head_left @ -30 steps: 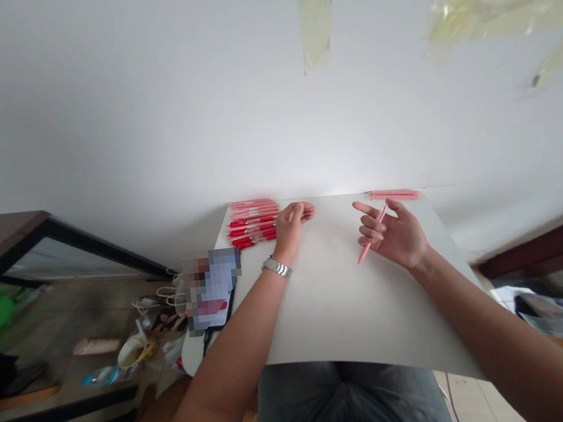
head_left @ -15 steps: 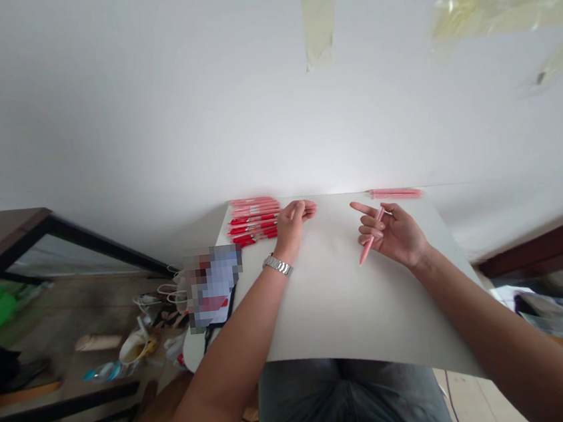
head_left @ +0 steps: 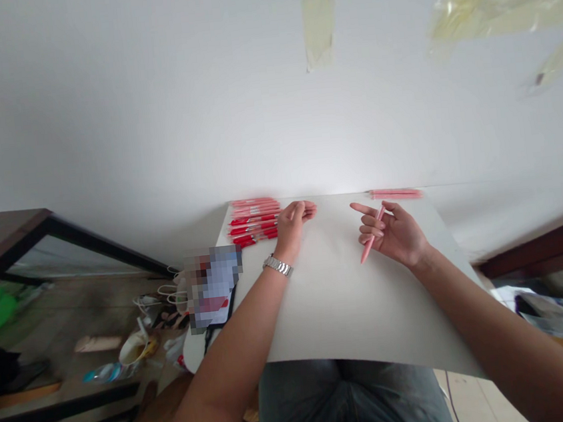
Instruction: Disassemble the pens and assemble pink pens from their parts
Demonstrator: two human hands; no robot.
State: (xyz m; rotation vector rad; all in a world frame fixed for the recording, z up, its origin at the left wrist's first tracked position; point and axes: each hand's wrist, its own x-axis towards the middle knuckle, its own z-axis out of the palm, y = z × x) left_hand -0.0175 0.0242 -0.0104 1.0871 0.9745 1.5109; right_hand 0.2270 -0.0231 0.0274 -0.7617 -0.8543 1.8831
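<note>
My right hand (head_left: pixel 395 234) is raised over the white board (head_left: pixel 341 299), palm up, fingers curled loosely round a pink pen (head_left: pixel 371 236) that slants down to the left. My left hand (head_left: pixel 293 223), with a metal watch (head_left: pixel 277 265) on its wrist, rests at the far left of the board with fingers closed on a pink pen (head_left: pixel 307 209), right beside a row of several red and pink pens (head_left: pixel 255 220). Another pink pen (head_left: pixel 394 193) lies alone at the far right edge of the board.
The white board lies across my lap against a white wall. A phone (head_left: pixel 213 285) sits at the board's left edge. On the floor to the left are a cup (head_left: pixel 132 351), cables and clutter; a dark glass-topped table (head_left: pixel 38 243) stands beyond. Tape strips (head_left: pixel 316 19) stick to the wall.
Almost nothing has changed: my right hand with its pen has drifted slightly up and left; my left hand stays by the pen row.
</note>
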